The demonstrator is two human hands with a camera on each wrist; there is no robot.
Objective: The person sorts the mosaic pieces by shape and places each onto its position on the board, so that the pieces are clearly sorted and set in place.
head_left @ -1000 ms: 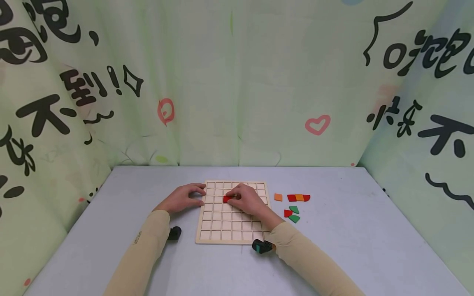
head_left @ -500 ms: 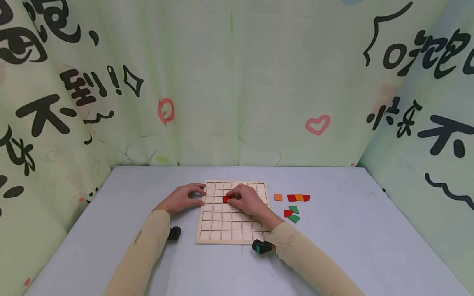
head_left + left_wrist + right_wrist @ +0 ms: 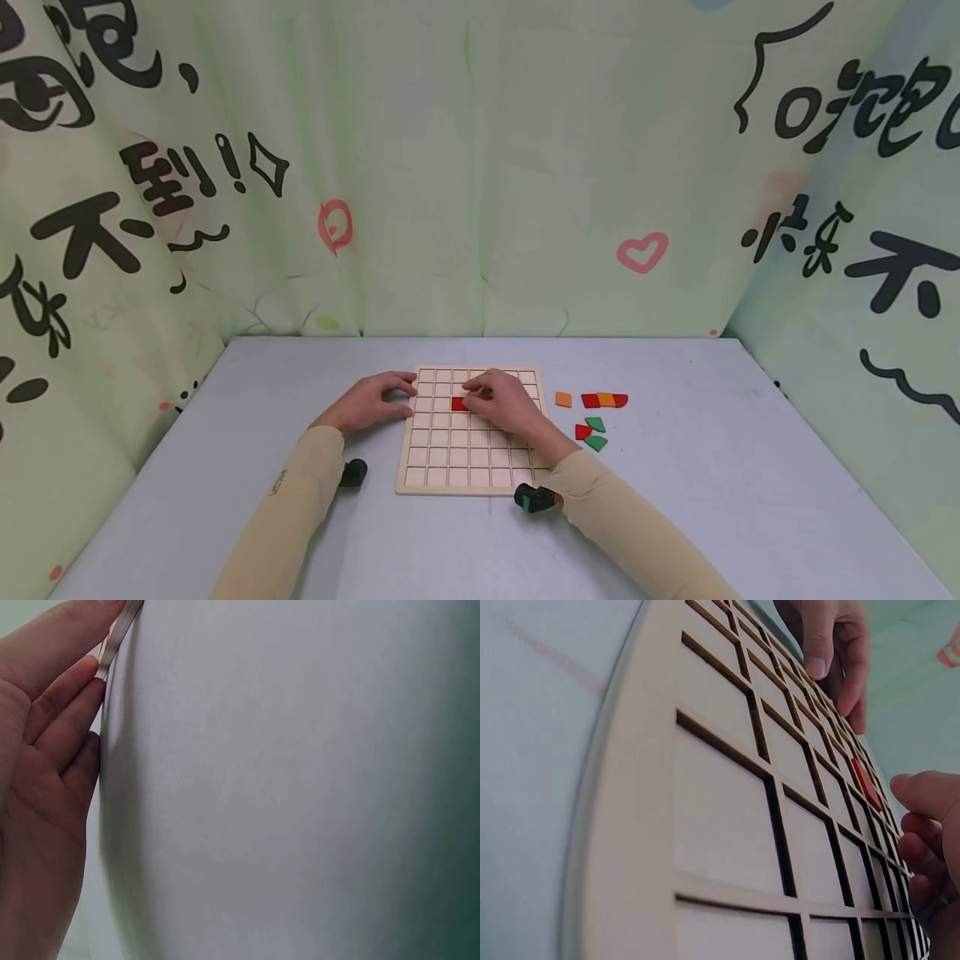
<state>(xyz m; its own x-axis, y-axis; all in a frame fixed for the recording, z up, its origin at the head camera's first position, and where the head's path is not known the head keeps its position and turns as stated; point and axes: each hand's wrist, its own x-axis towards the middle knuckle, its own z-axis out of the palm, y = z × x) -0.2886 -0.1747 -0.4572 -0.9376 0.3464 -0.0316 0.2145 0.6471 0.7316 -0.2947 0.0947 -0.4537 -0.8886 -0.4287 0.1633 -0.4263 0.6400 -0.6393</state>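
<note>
A pale wooden grid board [image 3: 438,457] lies flat on the table. In its upper part, one cell holds a red tile [image 3: 458,404], also seen as a thin red piece [image 3: 865,782] in the right wrist view. My left hand [image 3: 377,398] rests at the board's left edge, its thumb and fingers spread along it. The left wrist view shows these fingers [image 3: 71,720] fairly straight against the rim. Just right of the red tile hovers my right hand [image 3: 506,404], its thumb and fingertips apart and nothing visible between them.
Right of the board lie an orange square tile [image 3: 563,400], a row of red and orange tiles [image 3: 604,401], a small red tile [image 3: 582,432] and two green pieces [image 3: 596,443]. A printed curtain [image 3: 480,167] stands behind the table [image 3: 675,467].
My right hand has let go of the red tile and drawn slightly right, so more of the tile shows. The left hand and the board have stayed put.
</note>
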